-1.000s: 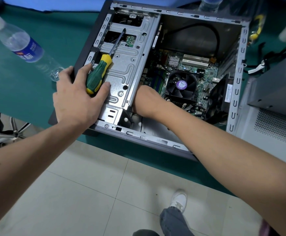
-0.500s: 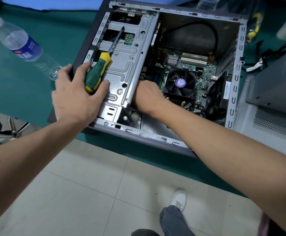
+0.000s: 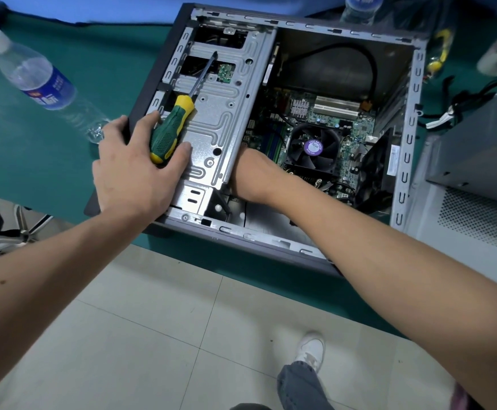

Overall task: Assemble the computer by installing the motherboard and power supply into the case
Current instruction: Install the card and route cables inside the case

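Note:
The open grey computer case lies on its side on the green table. The motherboard sits inside it, with a black CPU fan on top. My left hand rests on the metal drive cage and holds a green and yellow screwdriver between thumb and index finger; its shaft lies along the cage. My right hand reaches into the case beside the cage, and its fingers are hidden under the cage's edge. The grey power supply stands outside the case at the right, with its cables trailing.
A clear water bottle with a blue label lies on the table left of the case. A perforated grey panel is under the power supply. Another bottle stands behind the case. Tiled floor and my shoe are below the table edge.

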`<action>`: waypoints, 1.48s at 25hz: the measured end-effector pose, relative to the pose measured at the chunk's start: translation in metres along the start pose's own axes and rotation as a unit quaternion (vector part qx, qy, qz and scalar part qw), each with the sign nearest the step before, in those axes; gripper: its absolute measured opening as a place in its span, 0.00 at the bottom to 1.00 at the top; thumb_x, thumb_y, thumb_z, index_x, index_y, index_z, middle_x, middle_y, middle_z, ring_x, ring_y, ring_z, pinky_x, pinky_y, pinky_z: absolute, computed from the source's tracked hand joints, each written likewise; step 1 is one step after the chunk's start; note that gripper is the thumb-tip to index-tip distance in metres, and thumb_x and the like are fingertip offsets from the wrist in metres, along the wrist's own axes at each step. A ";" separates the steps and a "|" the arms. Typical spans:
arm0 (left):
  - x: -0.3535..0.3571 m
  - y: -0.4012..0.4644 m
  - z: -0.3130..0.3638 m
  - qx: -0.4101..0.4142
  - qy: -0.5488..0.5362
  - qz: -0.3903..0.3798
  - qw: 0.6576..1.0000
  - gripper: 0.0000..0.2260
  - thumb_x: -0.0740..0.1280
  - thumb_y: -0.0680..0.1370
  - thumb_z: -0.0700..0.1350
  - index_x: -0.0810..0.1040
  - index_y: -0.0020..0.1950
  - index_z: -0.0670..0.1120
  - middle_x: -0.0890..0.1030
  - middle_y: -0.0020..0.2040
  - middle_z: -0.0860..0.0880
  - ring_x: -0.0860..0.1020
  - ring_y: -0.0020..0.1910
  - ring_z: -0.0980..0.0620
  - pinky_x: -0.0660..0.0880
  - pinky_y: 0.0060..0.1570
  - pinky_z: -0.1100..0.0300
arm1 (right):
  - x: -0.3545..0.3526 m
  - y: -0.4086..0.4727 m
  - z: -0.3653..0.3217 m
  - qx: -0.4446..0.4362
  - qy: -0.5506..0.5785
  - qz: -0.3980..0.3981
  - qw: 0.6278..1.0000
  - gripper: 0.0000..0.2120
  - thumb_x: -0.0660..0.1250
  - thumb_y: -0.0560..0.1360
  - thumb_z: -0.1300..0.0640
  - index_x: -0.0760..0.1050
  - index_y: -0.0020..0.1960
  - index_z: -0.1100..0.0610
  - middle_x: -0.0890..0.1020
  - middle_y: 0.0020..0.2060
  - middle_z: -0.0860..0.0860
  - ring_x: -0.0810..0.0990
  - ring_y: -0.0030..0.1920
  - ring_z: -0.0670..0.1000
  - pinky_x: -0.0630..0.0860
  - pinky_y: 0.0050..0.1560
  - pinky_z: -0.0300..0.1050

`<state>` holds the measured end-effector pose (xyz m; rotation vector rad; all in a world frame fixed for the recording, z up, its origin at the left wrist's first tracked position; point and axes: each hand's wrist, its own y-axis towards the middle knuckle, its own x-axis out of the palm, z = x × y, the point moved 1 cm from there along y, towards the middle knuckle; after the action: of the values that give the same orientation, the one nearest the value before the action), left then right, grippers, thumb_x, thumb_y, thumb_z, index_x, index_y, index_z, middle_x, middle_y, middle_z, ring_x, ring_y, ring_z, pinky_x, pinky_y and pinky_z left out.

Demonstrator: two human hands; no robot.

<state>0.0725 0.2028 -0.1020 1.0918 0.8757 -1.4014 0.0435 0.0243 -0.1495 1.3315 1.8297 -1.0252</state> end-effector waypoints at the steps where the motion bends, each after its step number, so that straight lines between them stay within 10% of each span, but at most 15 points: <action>1: 0.000 0.000 0.000 0.001 0.001 0.000 1.000 0.30 0.58 0.74 0.71 0.64 0.74 0.61 0.63 0.74 0.46 0.66 0.71 0.42 0.64 0.69 0.41 | -0.002 0.000 0.001 0.004 0.003 0.016 1.000 0.12 0.60 0.73 0.69 0.76 0.54 0.64 0.80 0.49 0.57 0.78 0.47 0.56 0.73 0.43 0.45; 22: 0.000 0.002 -0.001 0.029 0.017 -0.001 0.999 0.27 0.57 0.77 0.66 0.65 0.74 0.59 0.60 0.78 0.47 0.61 0.74 0.43 0.61 0.70 0.41 | -0.003 0.004 -0.005 -0.012 -0.060 0.012 0.998 0.13 0.59 0.75 0.69 0.76 0.57 0.65 0.79 0.55 0.59 0.79 0.53 0.57 0.74 0.49 0.44; 27: -0.001 0.004 -0.002 0.027 0.017 0.000 1.000 0.27 0.57 0.77 0.67 0.65 0.74 0.58 0.60 0.78 0.48 0.61 0.74 0.44 0.61 0.70 0.41 | -0.015 0.004 0.005 -0.004 -0.023 -0.014 1.000 0.13 0.59 0.75 0.68 0.75 0.57 0.65 0.80 0.50 0.60 0.79 0.46 0.60 0.78 0.46 0.51; 31: 0.000 0.003 -0.002 0.024 0.017 0.003 1.000 0.27 0.57 0.76 0.67 0.66 0.73 0.58 0.60 0.78 0.48 0.61 0.74 0.44 0.61 0.70 0.41 | -0.027 0.001 0.015 0.028 -0.001 -0.060 0.998 0.12 0.60 0.74 0.69 0.64 0.33 0.59 0.69 0.31 0.53 0.69 0.30 0.52 0.64 0.25 0.41; 37: -0.001 0.002 -0.002 0.025 0.018 -0.001 1.000 0.27 0.57 0.77 0.67 0.67 0.73 0.58 0.60 0.78 0.48 0.61 0.74 0.43 0.61 0.70 0.41 | -0.024 0.002 0.009 0.012 -0.039 0.017 0.999 0.04 0.63 0.75 0.66 0.70 0.42 0.62 0.68 0.33 0.52 0.71 0.37 0.55 0.66 0.37 0.47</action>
<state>0.0744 0.2046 -0.1018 1.1576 0.8724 -1.4149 0.0523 0.0059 -0.1345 1.3141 1.7365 -1.0683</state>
